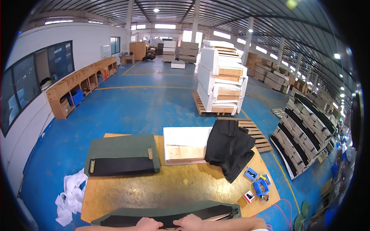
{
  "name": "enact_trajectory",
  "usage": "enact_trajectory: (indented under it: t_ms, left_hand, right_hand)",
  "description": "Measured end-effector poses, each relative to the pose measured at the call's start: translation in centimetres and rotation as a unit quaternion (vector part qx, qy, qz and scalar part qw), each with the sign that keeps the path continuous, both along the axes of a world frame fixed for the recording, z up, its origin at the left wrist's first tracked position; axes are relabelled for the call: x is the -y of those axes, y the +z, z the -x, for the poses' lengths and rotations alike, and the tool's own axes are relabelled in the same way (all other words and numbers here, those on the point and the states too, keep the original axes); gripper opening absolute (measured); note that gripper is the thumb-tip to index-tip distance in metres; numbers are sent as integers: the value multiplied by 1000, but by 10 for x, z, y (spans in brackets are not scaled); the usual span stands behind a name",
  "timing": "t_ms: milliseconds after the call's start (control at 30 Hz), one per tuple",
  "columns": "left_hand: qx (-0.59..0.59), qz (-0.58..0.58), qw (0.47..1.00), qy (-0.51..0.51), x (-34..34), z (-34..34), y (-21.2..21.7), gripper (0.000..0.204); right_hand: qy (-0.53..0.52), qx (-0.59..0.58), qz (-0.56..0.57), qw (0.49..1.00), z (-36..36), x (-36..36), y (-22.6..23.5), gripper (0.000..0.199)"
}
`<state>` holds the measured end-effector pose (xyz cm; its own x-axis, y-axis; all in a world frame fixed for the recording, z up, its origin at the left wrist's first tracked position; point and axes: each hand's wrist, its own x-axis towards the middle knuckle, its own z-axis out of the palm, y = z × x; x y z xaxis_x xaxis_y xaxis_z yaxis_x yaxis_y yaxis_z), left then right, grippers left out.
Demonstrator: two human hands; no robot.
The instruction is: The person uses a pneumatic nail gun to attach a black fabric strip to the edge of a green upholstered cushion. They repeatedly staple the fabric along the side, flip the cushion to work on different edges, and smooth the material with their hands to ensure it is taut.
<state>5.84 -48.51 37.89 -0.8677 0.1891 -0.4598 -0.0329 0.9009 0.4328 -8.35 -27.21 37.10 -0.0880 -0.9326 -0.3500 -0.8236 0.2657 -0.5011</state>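
Two bare hands work side by side at the bottom centre, the left hand (149, 223) and the right hand (190, 222) a little apart, fingers curled closed and pinching the edge of a strip of black cloth (167, 220); the undersides of the fingers are hidden. The black cloth runs along the near side of a long green-covered panel (154, 210), which lies across the near edge of a yellowish wooden table (135, 190), partly cut off by the lower edge of the view. At the far left of the table sits a second green panel (123, 147) with a black band along its front. Beside it, in the middle, is a white and bare-wood box (187, 134), and a heap of dark fabric (231, 146) lies against its right side. Near the table's right edge are blue bins (261, 187) of small parts and a red-and-white carton (248, 196). Crumpled white cloth (70, 192) lies on the blue floor (146, 104) to the left. Beyond the table, white-covered pieces (221, 73) stand stacked on a wooden pallet.
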Motion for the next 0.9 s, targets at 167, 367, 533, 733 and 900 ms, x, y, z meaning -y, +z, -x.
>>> enact_trajectory:
  t_ms: [167, 367, 533, 733, 900]
  left_hand:
    - [23, 83, 986, -145, 1, 14, -1, 63]
    - [52, -316, 944, -82, 14, 66, -90, 52]
    - [-7, -153, 980, -124, -23, 43, -42, 62]
    - [-45, -31, 982, -182, -39, 47, -27, 79]
    - [-84, 28, 982, -166, -37, 36, -24, 86]
  right_hand:
    - [48, -90, 203, 974, -9, -8, -43, 19]
    - [21, -88, 227, 970, -14, -15, -26, 11]
    - [-84, -203, 412, 884, -52, -41, -57, 14]
    - [-165, -87, 460, 868, -24, -130, -41, 17]
    - [-778, 33, 536, 327, 53, -262, -126, 3]
